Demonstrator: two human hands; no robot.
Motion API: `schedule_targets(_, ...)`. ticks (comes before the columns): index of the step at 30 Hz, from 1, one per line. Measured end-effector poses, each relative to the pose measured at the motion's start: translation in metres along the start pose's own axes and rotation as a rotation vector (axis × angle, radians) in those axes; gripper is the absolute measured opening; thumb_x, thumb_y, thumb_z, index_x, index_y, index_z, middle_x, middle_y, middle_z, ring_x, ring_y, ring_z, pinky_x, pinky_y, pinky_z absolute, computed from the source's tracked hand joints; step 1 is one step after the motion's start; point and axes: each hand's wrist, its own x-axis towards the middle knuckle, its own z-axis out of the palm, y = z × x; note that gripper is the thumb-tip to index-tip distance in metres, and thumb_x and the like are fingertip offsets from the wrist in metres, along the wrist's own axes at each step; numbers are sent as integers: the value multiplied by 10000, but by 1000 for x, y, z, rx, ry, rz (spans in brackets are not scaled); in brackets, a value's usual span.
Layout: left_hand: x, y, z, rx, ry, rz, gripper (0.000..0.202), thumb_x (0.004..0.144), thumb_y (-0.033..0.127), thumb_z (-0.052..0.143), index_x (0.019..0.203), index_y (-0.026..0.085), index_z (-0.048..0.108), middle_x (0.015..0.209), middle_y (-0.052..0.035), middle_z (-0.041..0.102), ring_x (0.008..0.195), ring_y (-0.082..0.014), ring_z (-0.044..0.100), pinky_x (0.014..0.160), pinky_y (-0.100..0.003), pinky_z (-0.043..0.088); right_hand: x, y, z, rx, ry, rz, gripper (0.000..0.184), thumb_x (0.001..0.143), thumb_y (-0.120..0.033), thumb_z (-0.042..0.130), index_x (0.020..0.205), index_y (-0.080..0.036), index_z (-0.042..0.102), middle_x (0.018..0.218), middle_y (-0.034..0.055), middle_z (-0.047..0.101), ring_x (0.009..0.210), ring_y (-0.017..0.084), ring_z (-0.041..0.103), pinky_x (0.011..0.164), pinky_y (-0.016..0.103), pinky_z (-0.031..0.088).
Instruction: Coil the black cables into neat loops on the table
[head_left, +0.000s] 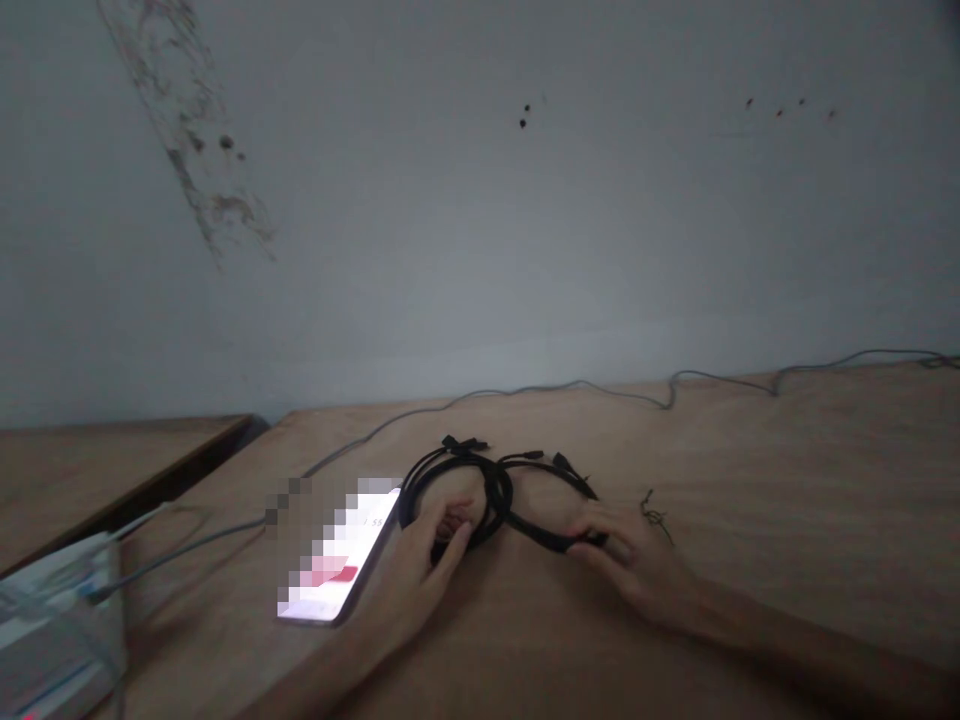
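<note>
Two coils of black cable lie side by side on the wooden table, overlapping where they meet. My left hand has its curled fingers around the near-left part of the left cable coil. At the right end of the other cable coil, my right hand grips the loop between thumb and fingers. Dark cable connectors stick out at the far side of the left coil, and another connector shows on the right one. Thin dark twist ties lie just beyond my right hand.
A phone with a lit screen, partly pixelated, lies left of my left hand. A white box-like device with cords stands at the lower left. One thin grey cable runs along the table's back by the stained wall.
</note>
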Motion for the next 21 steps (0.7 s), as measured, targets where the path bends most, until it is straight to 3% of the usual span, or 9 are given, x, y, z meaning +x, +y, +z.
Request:
schedule_targets(5, 1, 6, -3, -8, -35, 11, 296, 1044, 414, 475, 1254, 233, 578, 1021, -43, 712, 919, -216, 680, 842, -378, 547, -16, -19, -2, -25, -216, -172, 123, 986, -321, 600, 1044, -277, 699, 989, 19, 730, 948, 200, 662, 893, 365, 490)
schedule_targets(8, 0, 9, -3, -6, -27, 40, 289, 1017, 414, 533, 1242, 237, 574, 1024, -41, 696, 937, -215, 664, 854, -373, 537, -15, -25, -7, -79, -215, -252, 106, 955, -316, 628, 1020, -263, 692, 961, 31, 732, 943, 216, 653, 922, 404, 469)
schedule_targets(11, 0, 10, -2, 16, -24, 51, 280, 974, 399, 603, 1200, 235, 585, 1067, -52, 682, 978, -227, 648, 867, -379, 528, -11, -21, -14, -145, -131, -253, 82, 924, -259, 612, 972, -246, 678, 926, 56, 730, 911, 235, 651, 887, 415, 482)
schedule_targets(14, 1, 9, -1, 31, -45, 95, 167, 955, 347, 616, 1068, 226, 606, 1044, -46, 666, 959, -222, 640, 840, -362, 517, -6, -7, -21, -251, -31, -153, 126, 903, -225, 573, 971, -249, 677, 972, 68, 729, 930, 250, 651, 844, 400, 496)
schedule_targets(17, 2, 7, 0, 48, -61, 108, 94, 946, 307, 616, 996, 228, 602, 1002, -28, 657, 923, -210, 636, 802, -337, 505, -2, 6, -28, -334, 71, 83, 205, 855, -179, 546, 999, -251, 673, 949, 55, 728, 819, 225, 658, 714, 343, 494)
schedule_targets(21, 2, 5, 2, 56, -59, 80, 83, 956, 312, 602, 969, 231, 601, 964, -18, 662, 889, -205, 637, 772, -322, 493, 1, 21, -35, -396, 67, 234, 215, 806, -140, 541, 951, -238, 666, 847, 44, 721, 702, 202, 640, 632, 311, 449)
